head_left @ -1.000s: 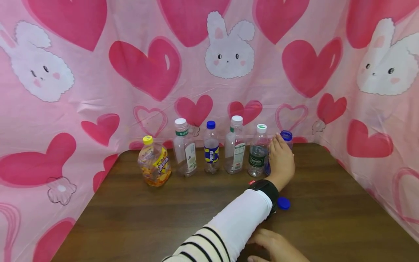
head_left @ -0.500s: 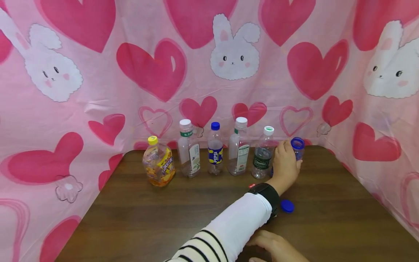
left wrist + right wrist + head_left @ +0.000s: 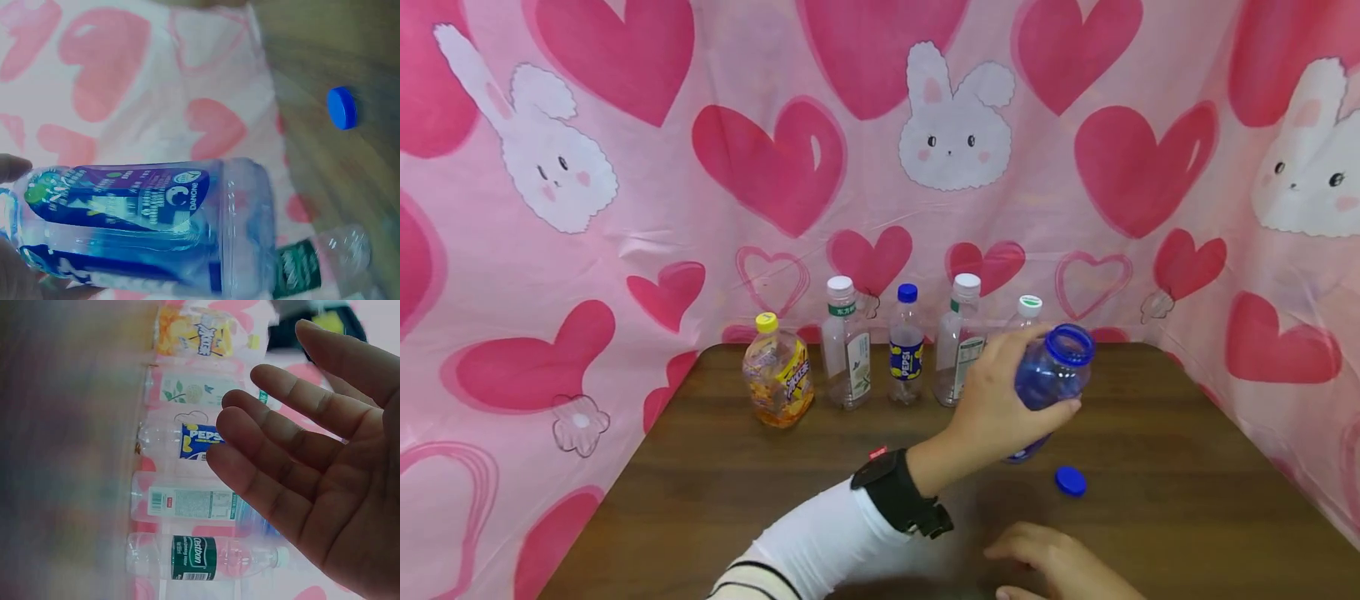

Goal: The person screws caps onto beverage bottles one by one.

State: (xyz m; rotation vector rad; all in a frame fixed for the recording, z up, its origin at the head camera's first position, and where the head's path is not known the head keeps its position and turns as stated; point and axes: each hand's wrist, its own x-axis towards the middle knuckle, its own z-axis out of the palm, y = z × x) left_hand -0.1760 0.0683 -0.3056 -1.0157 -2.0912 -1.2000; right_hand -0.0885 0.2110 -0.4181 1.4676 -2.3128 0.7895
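Observation:
My left hand (image 3: 988,408) grips a blue-tinted plastic bottle (image 3: 1048,373) near its neck, thumb on the near side. The bottle's mouth is uncapped and leans toward me. In the left wrist view its label (image 3: 125,197) reads DANONE, and the fingers wrap the neck end at the left edge. A loose blue cap (image 3: 1071,481) lies on the table just right of and nearer than the bottle. Low in the head view, my right hand (image 3: 1056,560) is held over the near table with relaxed fingers; the right wrist view shows its palm (image 3: 350,506) holding nothing.
Along the back of the wooden table (image 3: 700,500) stand a yellow-capped bottle (image 3: 778,379), two white-capped clear bottles (image 3: 847,358) (image 3: 951,362), a Pepsi bottle (image 3: 906,350) and a green-labelled bottle (image 3: 194,557), partly hidden by my left hand. A pink heart-patterned cloth (image 3: 865,200) hangs behind.
My left hand has taken the blue bottle out of the back row, raising it and bringing it nearer to me. The head view has shifted slightly left. The right hand has barely moved.

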